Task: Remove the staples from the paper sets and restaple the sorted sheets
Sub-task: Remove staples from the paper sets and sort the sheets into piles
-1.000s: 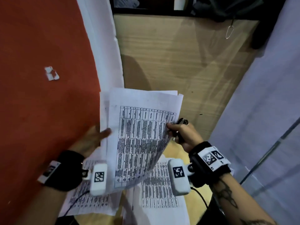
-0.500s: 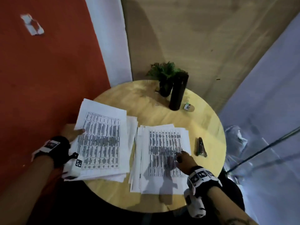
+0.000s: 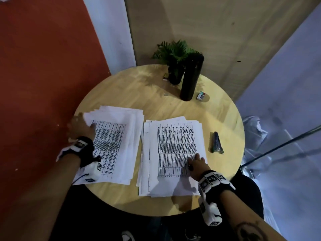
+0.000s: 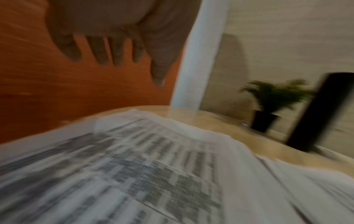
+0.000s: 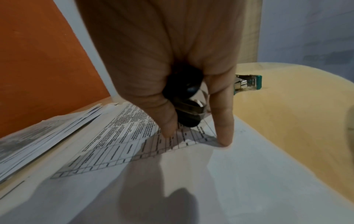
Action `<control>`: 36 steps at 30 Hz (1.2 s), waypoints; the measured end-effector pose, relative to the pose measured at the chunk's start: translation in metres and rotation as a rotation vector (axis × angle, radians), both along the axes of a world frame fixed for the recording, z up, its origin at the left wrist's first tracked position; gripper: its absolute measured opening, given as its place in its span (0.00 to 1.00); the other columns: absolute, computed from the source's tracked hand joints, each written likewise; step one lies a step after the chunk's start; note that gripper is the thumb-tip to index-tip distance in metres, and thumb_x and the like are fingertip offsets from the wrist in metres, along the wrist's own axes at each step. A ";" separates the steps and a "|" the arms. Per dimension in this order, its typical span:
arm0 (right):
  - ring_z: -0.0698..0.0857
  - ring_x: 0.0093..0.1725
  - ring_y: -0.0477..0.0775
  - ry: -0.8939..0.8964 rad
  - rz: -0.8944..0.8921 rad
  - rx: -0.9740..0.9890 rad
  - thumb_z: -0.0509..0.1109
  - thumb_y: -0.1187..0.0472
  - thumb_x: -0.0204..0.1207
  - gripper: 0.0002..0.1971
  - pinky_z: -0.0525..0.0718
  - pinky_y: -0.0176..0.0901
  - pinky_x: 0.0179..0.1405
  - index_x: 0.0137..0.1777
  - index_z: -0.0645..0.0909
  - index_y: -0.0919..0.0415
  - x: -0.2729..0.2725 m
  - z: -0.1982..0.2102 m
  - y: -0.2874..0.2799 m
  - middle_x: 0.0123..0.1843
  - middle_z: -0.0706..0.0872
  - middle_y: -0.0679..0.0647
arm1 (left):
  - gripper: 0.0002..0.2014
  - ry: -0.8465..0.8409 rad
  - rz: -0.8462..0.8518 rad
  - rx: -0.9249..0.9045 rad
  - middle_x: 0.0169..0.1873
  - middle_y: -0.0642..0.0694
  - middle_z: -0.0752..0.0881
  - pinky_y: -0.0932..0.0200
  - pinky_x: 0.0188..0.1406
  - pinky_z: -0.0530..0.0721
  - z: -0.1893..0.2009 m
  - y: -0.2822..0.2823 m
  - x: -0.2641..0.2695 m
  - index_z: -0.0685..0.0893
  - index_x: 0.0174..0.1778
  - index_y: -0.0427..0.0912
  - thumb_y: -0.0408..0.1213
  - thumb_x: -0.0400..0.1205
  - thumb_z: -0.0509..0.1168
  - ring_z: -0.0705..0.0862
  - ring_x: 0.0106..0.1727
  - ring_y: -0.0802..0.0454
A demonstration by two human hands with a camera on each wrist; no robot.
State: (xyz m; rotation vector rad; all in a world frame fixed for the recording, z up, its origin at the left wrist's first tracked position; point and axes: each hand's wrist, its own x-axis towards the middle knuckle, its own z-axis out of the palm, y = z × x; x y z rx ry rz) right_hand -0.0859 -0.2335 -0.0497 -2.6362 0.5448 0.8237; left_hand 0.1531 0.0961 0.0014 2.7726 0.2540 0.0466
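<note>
Two stacks of printed sheets lie on the round wooden table. Over the far left corner of the left stack, my left hand hovers with straight, spread fingers and holds nothing; the left wrist view shows that hand blurred above the paper. On the near right part of the right stack, my right hand presses with thumb and a fingertip while gripping a black staple remover in the palm. A stapler lies on the table to the right of that stack, apart from it, and the stapler shows behind my fingers.
A potted plant and a tall black cylinder stand at the table's far side, with a small box to the right of the cylinder and another small box left of the pot. An orange wall runs along the left.
A second ago both hands held a sheet set up in the air; it now lies on the left stack. My left hand has slid to that stack's far corner. My right hand stays on the right stack.
</note>
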 end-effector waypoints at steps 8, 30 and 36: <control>0.59 0.76 0.72 0.013 -0.011 0.025 0.53 0.63 0.81 0.18 0.71 0.58 0.69 0.70 0.69 0.60 0.002 -0.001 0.000 0.79 0.53 0.70 | 0.43 0.365 -0.518 -0.108 0.81 0.37 0.59 0.45 0.80 0.59 -0.044 -0.168 -0.086 0.56 0.82 0.40 0.49 0.76 0.71 0.58 0.81 0.40; 0.56 0.78 0.72 0.041 0.002 0.038 0.51 0.64 0.82 0.20 0.70 0.61 0.70 0.74 0.65 0.61 0.001 -0.002 -0.002 0.80 0.51 0.69 | 0.42 0.721 -0.185 -0.390 0.76 0.35 0.71 0.53 0.72 0.72 -0.055 -0.176 -0.068 0.67 0.77 0.31 0.46 0.72 0.77 0.72 0.75 0.39; 0.68 0.73 0.68 0.007 0.009 0.095 0.55 0.64 0.81 0.19 0.73 0.54 0.67 0.72 0.67 0.60 0.001 0.010 -0.013 0.76 0.59 0.67 | 0.15 0.501 -0.279 -0.446 0.40 0.40 0.85 0.57 0.49 0.77 -0.056 -0.171 -0.081 0.82 0.37 0.34 0.41 0.70 0.79 0.81 0.49 0.45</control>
